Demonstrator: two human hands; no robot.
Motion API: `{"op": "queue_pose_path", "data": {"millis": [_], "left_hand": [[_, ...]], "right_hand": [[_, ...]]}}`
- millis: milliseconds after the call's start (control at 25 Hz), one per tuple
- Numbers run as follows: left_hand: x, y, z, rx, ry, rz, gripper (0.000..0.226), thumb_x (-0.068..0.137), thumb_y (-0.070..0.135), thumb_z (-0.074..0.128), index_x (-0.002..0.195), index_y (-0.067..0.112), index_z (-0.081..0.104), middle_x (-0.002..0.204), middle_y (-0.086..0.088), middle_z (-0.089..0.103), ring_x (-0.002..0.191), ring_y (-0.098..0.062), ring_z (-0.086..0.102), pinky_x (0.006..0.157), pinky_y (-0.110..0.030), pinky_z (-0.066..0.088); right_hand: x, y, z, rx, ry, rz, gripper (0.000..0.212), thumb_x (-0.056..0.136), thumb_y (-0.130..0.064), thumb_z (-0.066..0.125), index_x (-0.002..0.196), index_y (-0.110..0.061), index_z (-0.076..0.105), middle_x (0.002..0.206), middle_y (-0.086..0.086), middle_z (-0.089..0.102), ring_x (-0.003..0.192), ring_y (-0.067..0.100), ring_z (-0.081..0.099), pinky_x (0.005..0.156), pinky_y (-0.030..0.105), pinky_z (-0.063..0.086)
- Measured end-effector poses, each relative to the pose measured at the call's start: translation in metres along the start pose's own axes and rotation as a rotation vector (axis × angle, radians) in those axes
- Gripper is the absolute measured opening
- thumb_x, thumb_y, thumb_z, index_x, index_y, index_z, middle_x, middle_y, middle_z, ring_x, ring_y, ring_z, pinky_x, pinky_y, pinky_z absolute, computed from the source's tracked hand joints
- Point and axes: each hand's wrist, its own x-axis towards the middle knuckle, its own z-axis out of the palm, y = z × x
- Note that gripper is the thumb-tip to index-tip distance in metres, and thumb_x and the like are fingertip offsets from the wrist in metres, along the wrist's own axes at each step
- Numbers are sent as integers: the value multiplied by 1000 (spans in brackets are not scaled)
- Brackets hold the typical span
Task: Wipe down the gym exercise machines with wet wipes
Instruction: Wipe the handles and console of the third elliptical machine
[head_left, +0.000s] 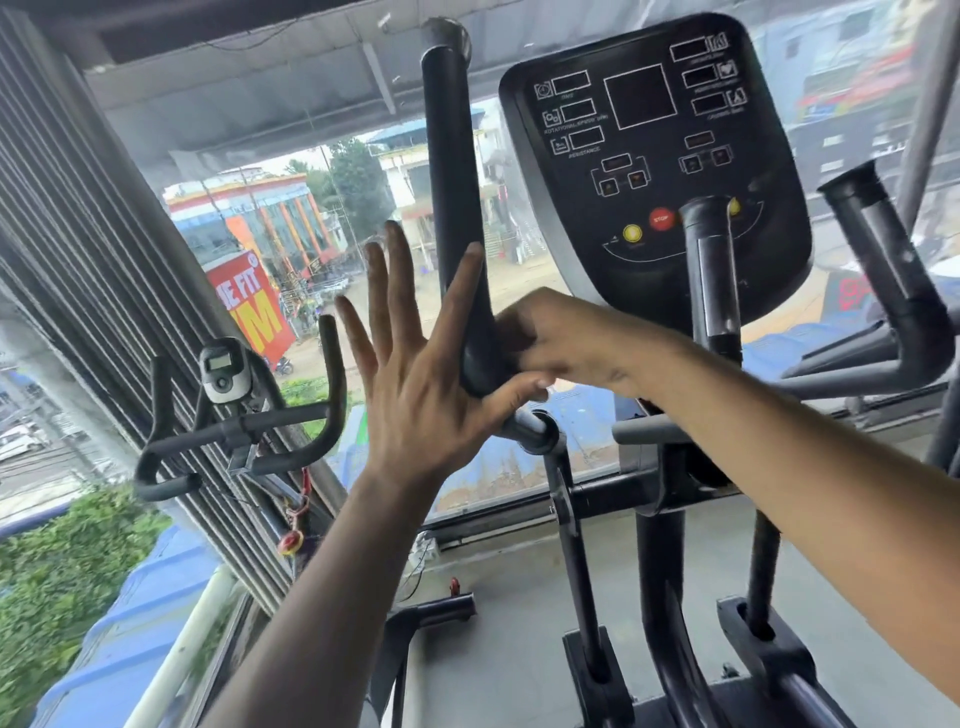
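At the far left, beside the slatted shutter (78, 249), stands an exercise bike: its black handlebars (244, 431) curve upward at both ends and a small grey display (224, 370) sits above the middle of them. Through the window (322, 208) behind it, a red and yellow banner (254, 306) and street buildings show.

Next comes the left hand (415, 384), raised with palm forward and fingers straight and spread wide. Its index finger lies along the left side of the tall black handle (452, 208) of the elliptical machine, and the thumb reaches under the handle's lower bend, touching it. The hand holds nothing.

The right hand (566, 343) meets the same handle from the other side, at its lower bend, just across from the left palm. Its fingers are curled against the handle; motion blur hides whether a wipe sits under them, so I cannot tell what it holds.

Above and behind the right hand is the black console (654, 156), with a red stop button (661, 219) and a yellow button (631, 233). At far right, a second black handle (893, 270) angles upward, well apart from both hands.
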Motion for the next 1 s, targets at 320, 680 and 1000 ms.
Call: {"op": "queue_pose_path", "data": {"millis": [320, 680, 1000], "left_hand": [[0, -13, 1, -121, -13, 62, 107, 80, 95, 34, 165, 31, 23, 174, -20, -4, 161, -35, -9, 120, -74, 5], [-52, -99, 30, -597, -85, 80, 88, 96, 74, 46, 164, 21, 28, 175, -10, 3, 162, -26, 6, 120, -70, 22], [-77, -120, 135, -770, -424, -24, 60, 107, 53, 46, 163, 40, 26, 173, 9, 20, 159, -7, 16, 126, -52, 25]], "right_hand": [[-7, -5, 24, 609, 414, 159, 21, 98, 6, 53, 104, 0, 71, 73, 6, 63, 62, 13, 57, 55, 22, 47], [-65, 71, 112, 538, 859, 249, 18, 98, -1, 59, 107, -5, 73, 76, 12, 65, 64, 27, 47, 55, 28, 45], [-67, 114, 163, 242, 853, 306, 14, 100, -2, 59, 106, -12, 67, 62, 8, 60, 56, 26, 51, 63, 41, 46]]}}
